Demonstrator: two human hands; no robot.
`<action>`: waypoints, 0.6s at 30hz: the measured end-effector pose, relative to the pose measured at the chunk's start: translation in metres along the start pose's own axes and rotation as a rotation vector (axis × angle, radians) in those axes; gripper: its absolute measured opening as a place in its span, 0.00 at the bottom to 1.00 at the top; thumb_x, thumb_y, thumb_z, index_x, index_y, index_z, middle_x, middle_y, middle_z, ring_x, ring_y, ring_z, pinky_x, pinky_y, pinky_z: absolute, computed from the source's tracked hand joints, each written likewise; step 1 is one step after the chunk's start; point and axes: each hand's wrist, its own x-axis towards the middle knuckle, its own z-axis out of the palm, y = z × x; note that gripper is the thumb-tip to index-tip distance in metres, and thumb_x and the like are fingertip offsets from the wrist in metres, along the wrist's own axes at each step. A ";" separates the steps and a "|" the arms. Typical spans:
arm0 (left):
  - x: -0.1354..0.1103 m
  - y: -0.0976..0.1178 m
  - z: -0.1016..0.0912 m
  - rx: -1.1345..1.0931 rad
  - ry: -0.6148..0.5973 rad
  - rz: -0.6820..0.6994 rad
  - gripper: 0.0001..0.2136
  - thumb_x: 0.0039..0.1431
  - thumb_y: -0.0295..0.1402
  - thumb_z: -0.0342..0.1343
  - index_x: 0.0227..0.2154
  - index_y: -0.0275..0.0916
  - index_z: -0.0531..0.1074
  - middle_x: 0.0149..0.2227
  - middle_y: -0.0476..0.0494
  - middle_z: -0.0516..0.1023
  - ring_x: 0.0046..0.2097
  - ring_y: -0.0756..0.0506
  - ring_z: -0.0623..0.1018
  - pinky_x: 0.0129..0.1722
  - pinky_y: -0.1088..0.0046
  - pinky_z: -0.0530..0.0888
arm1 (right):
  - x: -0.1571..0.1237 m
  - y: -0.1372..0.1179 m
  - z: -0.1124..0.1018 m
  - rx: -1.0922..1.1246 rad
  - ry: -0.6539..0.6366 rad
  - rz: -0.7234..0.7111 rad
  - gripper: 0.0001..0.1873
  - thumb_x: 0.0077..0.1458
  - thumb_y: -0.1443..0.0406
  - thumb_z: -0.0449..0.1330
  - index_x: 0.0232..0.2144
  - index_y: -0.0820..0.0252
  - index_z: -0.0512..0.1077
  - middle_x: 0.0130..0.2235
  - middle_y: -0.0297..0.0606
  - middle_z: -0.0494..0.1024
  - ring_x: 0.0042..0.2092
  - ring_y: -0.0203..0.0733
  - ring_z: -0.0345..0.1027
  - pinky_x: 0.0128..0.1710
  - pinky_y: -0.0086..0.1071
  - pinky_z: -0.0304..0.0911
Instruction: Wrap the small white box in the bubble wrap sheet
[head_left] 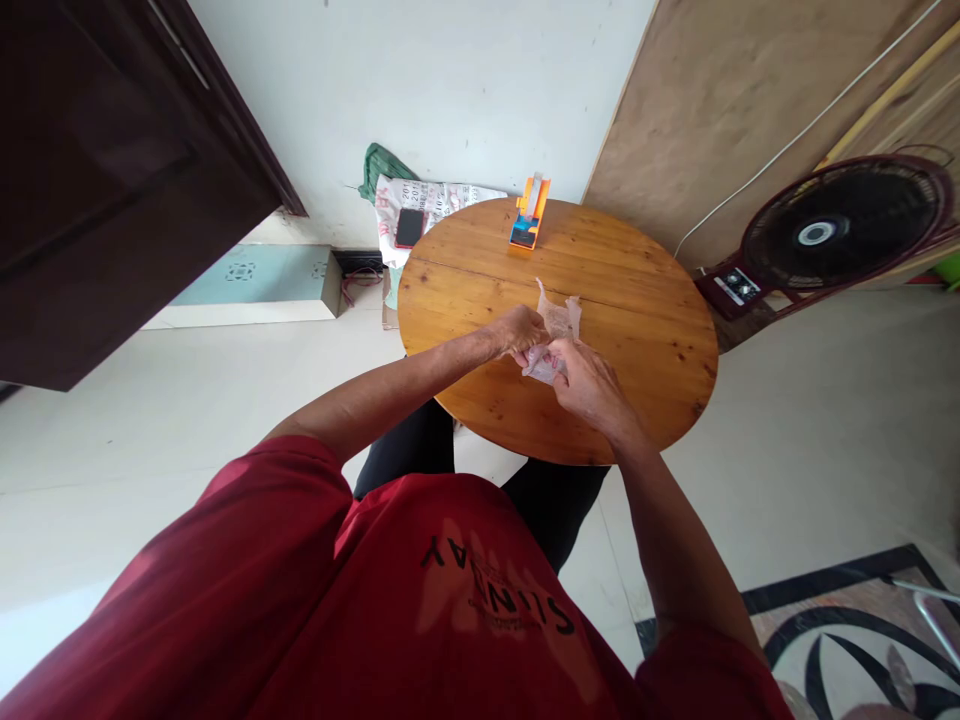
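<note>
Over the middle of a round wooden table (645,330), both my hands grip a crumpled piece of thin, pale, translucent wrapper (559,322). My left hand (520,331) pinches its left side with fingers curled. My right hand (586,380) is closed on its lower part, near the table's front. The sheet's upper edge sticks up loosely between the hands. What lies inside the wrapper is hidden.
An orange and blue holder (528,222) stands at the table's far edge. Behind it, a printed sack (442,205) with a black phone (409,227) on it leans at the wall. A black floor fan (832,228) stands at the right. A dark wooden cabinet (112,170) fills the left.
</note>
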 end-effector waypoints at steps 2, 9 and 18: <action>-0.001 0.005 0.002 0.026 -0.016 -0.004 0.05 0.59 0.23 0.55 0.29 0.33 0.73 0.20 0.50 0.71 0.28 0.48 0.77 0.36 0.68 0.79 | -0.002 0.004 0.002 0.062 0.020 0.026 0.21 0.53 0.73 0.51 0.50 0.57 0.67 0.49 0.44 0.78 0.47 0.50 0.72 0.44 0.38 0.62; -0.006 0.019 0.006 0.196 -0.057 -0.037 0.09 0.55 0.22 0.57 0.21 0.33 0.73 0.20 0.47 0.71 0.30 0.45 0.80 0.37 0.67 0.79 | -0.007 0.008 0.006 0.227 0.071 0.091 0.22 0.54 0.73 0.50 0.52 0.56 0.64 0.50 0.44 0.80 0.50 0.50 0.74 0.45 0.38 0.64; -0.010 0.007 -0.005 0.218 -0.139 0.054 0.09 0.55 0.19 0.54 0.29 0.33 0.78 0.22 0.49 0.73 0.28 0.49 0.77 0.35 0.73 0.77 | -0.006 0.005 0.003 0.200 0.065 0.078 0.20 0.55 0.74 0.50 0.49 0.56 0.66 0.49 0.42 0.81 0.48 0.48 0.75 0.44 0.36 0.64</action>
